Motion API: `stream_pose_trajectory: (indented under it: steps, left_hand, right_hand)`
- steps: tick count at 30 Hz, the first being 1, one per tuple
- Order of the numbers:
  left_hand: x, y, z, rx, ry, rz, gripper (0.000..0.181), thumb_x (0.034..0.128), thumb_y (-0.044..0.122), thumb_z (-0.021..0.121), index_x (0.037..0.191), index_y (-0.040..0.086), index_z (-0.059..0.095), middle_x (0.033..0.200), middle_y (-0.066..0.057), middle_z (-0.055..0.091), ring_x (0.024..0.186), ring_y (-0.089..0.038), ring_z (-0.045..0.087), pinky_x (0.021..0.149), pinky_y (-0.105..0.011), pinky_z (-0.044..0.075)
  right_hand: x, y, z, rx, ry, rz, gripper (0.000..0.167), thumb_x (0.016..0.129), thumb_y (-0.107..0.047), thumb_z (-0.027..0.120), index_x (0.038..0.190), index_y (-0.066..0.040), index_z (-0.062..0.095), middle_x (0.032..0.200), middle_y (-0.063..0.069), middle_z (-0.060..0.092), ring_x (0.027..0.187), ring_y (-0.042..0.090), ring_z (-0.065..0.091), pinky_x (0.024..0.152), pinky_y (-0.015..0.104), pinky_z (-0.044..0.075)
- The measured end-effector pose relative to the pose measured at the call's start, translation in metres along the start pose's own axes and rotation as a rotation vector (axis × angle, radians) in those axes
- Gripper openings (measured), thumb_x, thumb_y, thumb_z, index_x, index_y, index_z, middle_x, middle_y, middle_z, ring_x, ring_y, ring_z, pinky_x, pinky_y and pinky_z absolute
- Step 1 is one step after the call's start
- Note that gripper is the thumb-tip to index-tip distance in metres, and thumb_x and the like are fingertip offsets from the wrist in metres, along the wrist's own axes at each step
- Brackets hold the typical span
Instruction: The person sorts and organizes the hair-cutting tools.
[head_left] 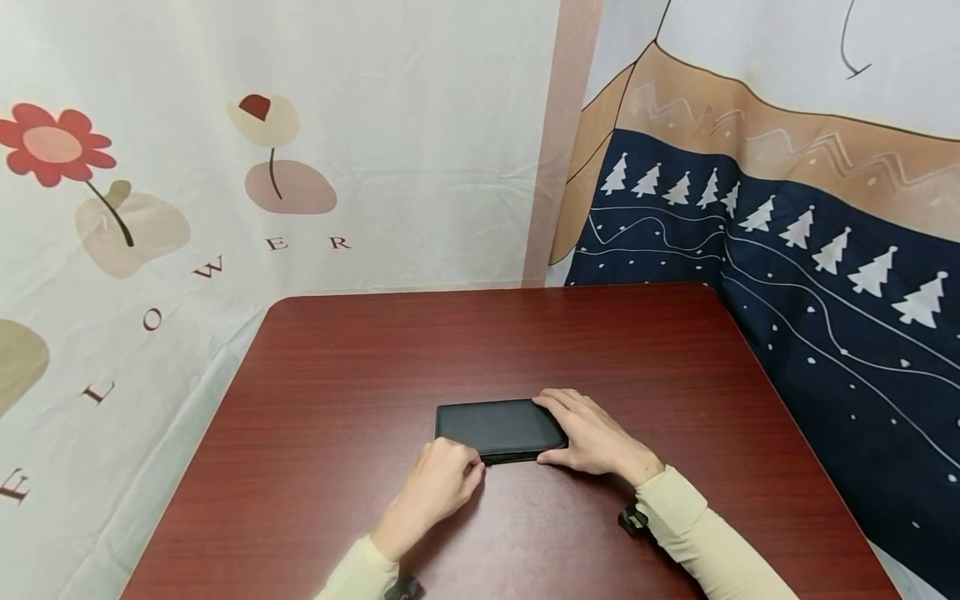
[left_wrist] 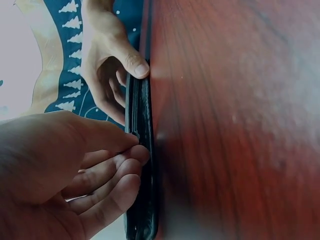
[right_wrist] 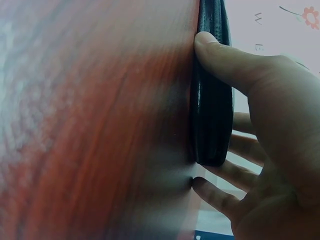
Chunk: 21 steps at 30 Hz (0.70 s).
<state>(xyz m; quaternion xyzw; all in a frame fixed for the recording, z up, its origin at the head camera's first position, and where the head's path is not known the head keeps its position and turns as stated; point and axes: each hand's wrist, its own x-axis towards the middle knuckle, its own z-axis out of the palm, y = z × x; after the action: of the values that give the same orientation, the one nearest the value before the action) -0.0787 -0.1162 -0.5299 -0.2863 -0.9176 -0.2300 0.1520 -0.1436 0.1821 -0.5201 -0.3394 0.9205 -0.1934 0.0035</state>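
Observation:
A black zip-around wallet (head_left: pixel 502 425) lies flat on the table, its long zipped edge facing me. At the near left corner my left hand (head_left: pixel 444 477) pinches the zipper pull between thumb and forefinger; the pull itself is mostly hidden by the fingertips. The left wrist view shows this left hand (left_wrist: pixel 85 165) against the dark zipped edge (left_wrist: pixel 142 115). Across the right end, my right hand (head_left: pixel 596 433) grips the wallet, thumb on the near edge and fingers on the far side. Zipper teeth (right_wrist: pixel 218 20) show past the right thumb in the right wrist view.
The reddish-brown wooden table (head_left: pixel 360 358) surrounds the wallet. Behind it hang a white curtain (head_left: pixel 420 125) with flower prints and a navy curtain (head_left: pixel 825 333) with white trees. A small dark device (head_left: pixel 633 520) is worn at the right wrist.

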Motion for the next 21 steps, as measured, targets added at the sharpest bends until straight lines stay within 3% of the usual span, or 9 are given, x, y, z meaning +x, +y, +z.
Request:
stream_pose_trajectory:
  steps: [3,6,9,13,18,21]
  left_hand:
    - [-0.008,-0.017,0.013,-0.021,0.026,0.023,0.022,0.0981,0.012,0.075,0.078,0.014,0.085,0.064,0.009,0.071,0.057,0.002,0.047,0.050,-0.031,0.045]
    - [-0.012,-0.023,0.015,-0.025,0.030,0.017,0.024,0.0992,0.012,0.074,0.078,0.016,0.085,0.063,0.011,0.070,0.056,0.003,0.045,0.049,-0.030,0.044]
    - [-0.013,-0.023,0.010,-0.022,0.034,0.007,0.022,0.0968,0.011,0.076,0.077,0.016,0.085,0.062,0.011,0.069,0.055,0.004,0.044,0.048,-0.031,0.043]
    - [-0.012,-0.015,-0.007,-0.026,0.025,-0.025,0.016,0.0920,0.009,0.080,0.077,0.014,0.085,0.062,0.010,0.070,0.056,0.004,0.045,0.050,-0.027,0.046]
    - [-0.017,-0.020,-0.014,-0.007,0.026,-0.047,0.017,0.0944,0.012,0.080,0.079,0.015,0.086,0.064,0.010,0.071,0.056,0.005,0.047,0.051,-0.030,0.047]
    - [-0.015,-0.012,-0.027,-0.002,-0.005,-0.109,0.013,0.0920,0.010,0.084,0.079,0.014,0.086,0.065,0.008,0.074,0.056,0.006,0.051,0.053,-0.028,0.050]
  right_hand:
    - [0.000,0.000,0.000,0.000,0.001,-0.001,0.089,0.088,-0.046,0.097,0.159,-0.007,0.059,0.160,0.013,0.063,0.149,0.034,0.061,0.119,0.060,0.055]
    - [0.000,0.000,0.000,0.002,-0.001,0.001,0.089,0.088,-0.046,0.097,0.159,-0.007,0.059,0.160,0.013,0.063,0.149,0.034,0.061,0.120,0.061,0.054]
    - [0.000,0.000,0.000,0.006,-0.003,0.005,0.089,0.088,-0.045,0.097,0.159,-0.007,0.059,0.161,0.013,0.063,0.150,0.035,0.060,0.120,0.063,0.054]
    - [0.000,0.000,0.000,0.007,-0.003,0.006,0.089,0.088,-0.045,0.097,0.159,-0.007,0.059,0.161,0.013,0.063,0.150,0.034,0.060,0.119,0.064,0.054]
    - [0.000,0.001,0.001,0.004,-0.002,0.004,0.090,0.088,-0.046,0.097,0.160,-0.007,0.059,0.161,0.013,0.063,0.150,0.034,0.060,0.119,0.063,0.054]
    - [-0.001,0.001,0.001,0.003,-0.003,0.005,0.090,0.089,-0.047,0.097,0.160,-0.007,0.058,0.162,0.013,0.062,0.151,0.035,0.060,0.120,0.063,0.054]
